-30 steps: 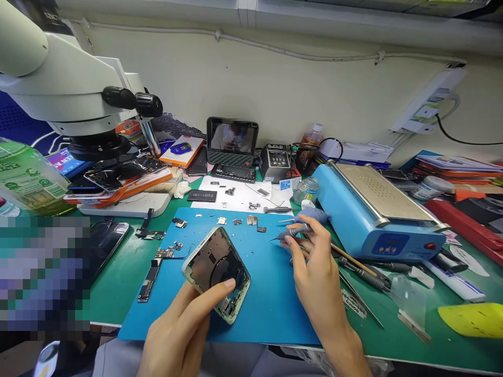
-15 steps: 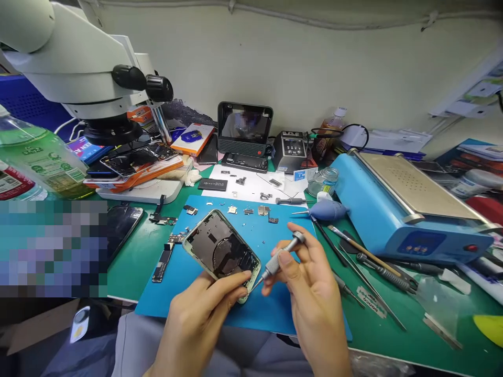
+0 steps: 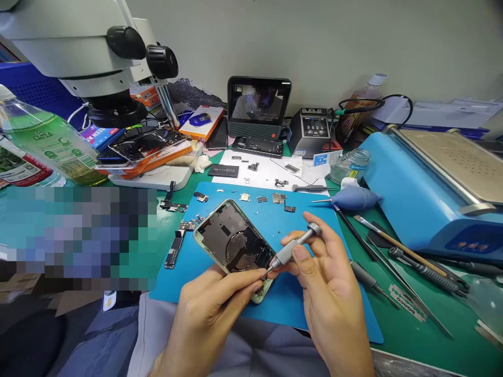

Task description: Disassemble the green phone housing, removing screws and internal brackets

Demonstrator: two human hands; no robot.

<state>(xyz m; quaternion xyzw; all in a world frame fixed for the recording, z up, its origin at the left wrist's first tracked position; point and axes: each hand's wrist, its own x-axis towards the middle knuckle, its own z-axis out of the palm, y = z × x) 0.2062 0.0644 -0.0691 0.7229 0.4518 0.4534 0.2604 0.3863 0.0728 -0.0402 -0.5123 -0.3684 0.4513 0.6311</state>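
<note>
Right hand (image 3: 330,293) is closed around a screwdriver (image 3: 293,250), its tip set at the near corner of the phone frame (image 3: 233,241), which is gripped by the left hand (image 3: 208,319) over the blue mat (image 3: 314,298).

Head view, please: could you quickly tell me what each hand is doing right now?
Left hand: closed on the near end of the phone frame.
Right hand: closed on the screwdriver, tip at the frame.

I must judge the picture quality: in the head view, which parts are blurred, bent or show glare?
Head view: a pixelated block covers the left; the small screen shows a reflection, partly blurred; the microscope and blue machine bend near the edges; both hands and the phone frame look sharp.
</note>
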